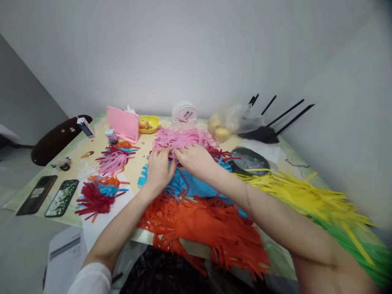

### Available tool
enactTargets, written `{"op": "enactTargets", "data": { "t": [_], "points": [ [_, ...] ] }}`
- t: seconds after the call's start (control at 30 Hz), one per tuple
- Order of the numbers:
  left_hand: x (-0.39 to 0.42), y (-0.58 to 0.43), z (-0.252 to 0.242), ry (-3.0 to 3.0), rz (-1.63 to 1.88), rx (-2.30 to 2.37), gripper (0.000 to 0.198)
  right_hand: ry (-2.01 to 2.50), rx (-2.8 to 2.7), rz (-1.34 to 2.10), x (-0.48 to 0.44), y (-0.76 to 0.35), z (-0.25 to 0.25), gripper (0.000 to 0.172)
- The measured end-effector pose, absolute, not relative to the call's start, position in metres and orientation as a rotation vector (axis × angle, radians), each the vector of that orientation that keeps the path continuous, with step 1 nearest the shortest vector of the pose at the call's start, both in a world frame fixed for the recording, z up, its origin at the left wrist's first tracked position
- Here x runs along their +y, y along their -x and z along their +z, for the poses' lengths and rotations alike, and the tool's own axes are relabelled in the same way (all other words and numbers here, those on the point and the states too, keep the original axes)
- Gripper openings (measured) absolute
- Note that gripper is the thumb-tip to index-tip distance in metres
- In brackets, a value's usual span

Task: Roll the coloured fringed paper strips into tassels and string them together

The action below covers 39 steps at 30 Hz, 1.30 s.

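Note:
My left hand (161, 167) and my right hand (194, 162) are close together over the table's middle, fingers bent and closed at the near edge of a pink fringed sheet (183, 136). Their fingertips pinch its pink material; the exact grip is partly hidden by the fingers. Dark red fringe (220, 154) shows beside and under the pink. Below my wrists lies a blue fringed sheet (196, 185), and nearer to me an orange fringed sheet (208, 224) hangs over the table edge. Yellow fringe (303, 192) and green fringe (352, 241) spread on the right, by my right forearm.
Multicoloured tassel bundles (113, 161) lie left, near two phones or phone cases (63, 198). Behind stand a pink folded stand (124, 124), a yellow bowl (150, 123) with fruit and a white round container (183, 114). A dark tray (249, 160) and bagged fruit (220, 128) sit right.

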<state>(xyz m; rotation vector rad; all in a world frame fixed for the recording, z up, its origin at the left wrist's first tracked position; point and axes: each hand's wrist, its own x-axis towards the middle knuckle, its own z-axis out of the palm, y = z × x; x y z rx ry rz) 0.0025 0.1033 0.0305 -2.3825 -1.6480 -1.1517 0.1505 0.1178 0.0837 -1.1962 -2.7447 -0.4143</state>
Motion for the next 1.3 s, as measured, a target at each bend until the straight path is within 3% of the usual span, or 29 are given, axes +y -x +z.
{"op": "enactTargets", "data": {
  "t": [0.1, 0.23, 0.4, 0.57, 0.77, 0.87, 0.97, 1.03, 1.3],
  "points": [
    [0.098, -0.002, 0.022, 2.539, -1.189, -1.644, 0.022, 1.215, -2.792, -0.417, 0.103, -0.164, 0.081, 0.019],
    [0.089, -0.013, 0.017, 2.727, -1.229, -1.464, 0.047, 1.193, -2.794, -0.368, 0.092, -0.177, 0.083, 0.017],
    [0.08, -0.039, 0.011, 2.622, -1.382, -1.593, 0.031, 1.138, -2.711, -0.356, 0.075, -0.183, 0.078, 0.016],
    [0.077, -0.047, 0.008, 2.54, -1.507, -1.536, 0.037, 1.135, -2.583, -0.346, 0.064, -0.191, 0.076, 0.02],
    [0.08, -0.04, 0.014, 2.718, -1.322, -1.63, 0.02, 1.171, -2.509, -0.091, 0.064, -0.208, 0.082, 0.015],
    [0.081, -0.03, 0.024, 2.869, -1.31, -1.677, 0.017, 1.129, -2.4, 0.054, 0.074, -0.219, 0.077, 0.028],
    [0.079, -0.018, 0.034, 2.959, -1.257, -1.65, 0.015, 1.148, -2.372, 0.264, 0.083, -0.228, 0.07, 0.015],
    [0.078, -0.01, 0.039, 2.976, -1.251, -1.647, 0.015, 1.208, -2.304, 0.38, 0.086, -0.23, 0.067, 0.016],
    [0.085, 0.007, 0.04, 3.049, -1.762, -1.638, 0.012, 1.188, -1.919, 0.826, 0.073, -0.231, 0.068, 0.032]
  ]
}}
